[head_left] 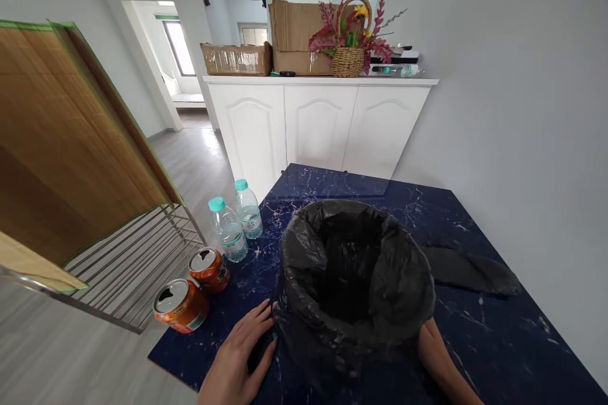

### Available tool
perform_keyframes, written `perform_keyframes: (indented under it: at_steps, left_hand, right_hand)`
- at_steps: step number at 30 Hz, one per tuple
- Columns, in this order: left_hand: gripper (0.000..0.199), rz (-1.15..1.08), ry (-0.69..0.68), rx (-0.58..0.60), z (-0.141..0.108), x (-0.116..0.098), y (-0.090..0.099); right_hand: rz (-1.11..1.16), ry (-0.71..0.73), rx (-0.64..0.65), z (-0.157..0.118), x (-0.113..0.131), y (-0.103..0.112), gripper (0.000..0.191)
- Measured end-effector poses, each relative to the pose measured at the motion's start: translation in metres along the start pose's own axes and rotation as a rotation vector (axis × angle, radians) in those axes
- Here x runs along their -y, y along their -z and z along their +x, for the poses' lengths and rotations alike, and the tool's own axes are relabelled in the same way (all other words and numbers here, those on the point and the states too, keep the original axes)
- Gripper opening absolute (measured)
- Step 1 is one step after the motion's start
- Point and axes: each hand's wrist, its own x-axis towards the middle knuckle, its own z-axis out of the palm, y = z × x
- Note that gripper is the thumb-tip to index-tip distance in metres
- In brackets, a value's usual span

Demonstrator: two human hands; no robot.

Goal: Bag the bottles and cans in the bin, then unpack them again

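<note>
A round bin lined with a black garbage bag [403,278] stands on the dark blue marbled table [503,354], its mouth facing up. The bag is folded out over the rim and hangs loosely down the outside. My left hand [242,351] lies low at the bin's left side, fingers stretched out, the tips at the bag's edge. At the right side, my right hand [431,345] is against the bag; its fingers are hidden behind the plastic. A folded strip of black bags [470,270] lies to the right of the bin.
Two orange drink cans [183,307], both opened, stand along the table's left edge. Behind them are two water bottles [228,234] with teal caps. A metal rack with a bamboo mat [80,139] is at left. A white cabinet [318,120] bears cardboard boxes and a flower basket [348,62].
</note>
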Motion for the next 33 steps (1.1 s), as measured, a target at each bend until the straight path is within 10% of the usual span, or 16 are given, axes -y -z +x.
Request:
perform_keyframes:
  at_steps: [8,13,21,27,33]
  left_hand:
    - [0.033,-0.022,0.028,0.001,0.001,-0.005,0.005]
    - [0.026,-0.014,-0.041,-0.105,0.019,-0.016,0.041]
    - [0.02,0.37,-0.021,-0.433,0.134,-0.018,0.123]
    - [0.043,0.572,0.206,-0.173,0.226,0.029,0.124]
    - [0.021,0.526,0.2,-0.098,0.256,0.041,0.116]
  right_hand:
    - [0.108,-0.159,0.075,0.007,0.015,0.005,0.067]
    - [0.167,-0.202,0.107,0.008,0.015,0.002,0.063]
    - [0.135,-0.172,0.155,0.005,0.009,0.0,0.071]
    - [0.077,-0.104,0.14,0.004,0.016,-0.001,0.068]
    - [0.059,-0.077,0.164,0.005,0.018,-0.002,0.065]
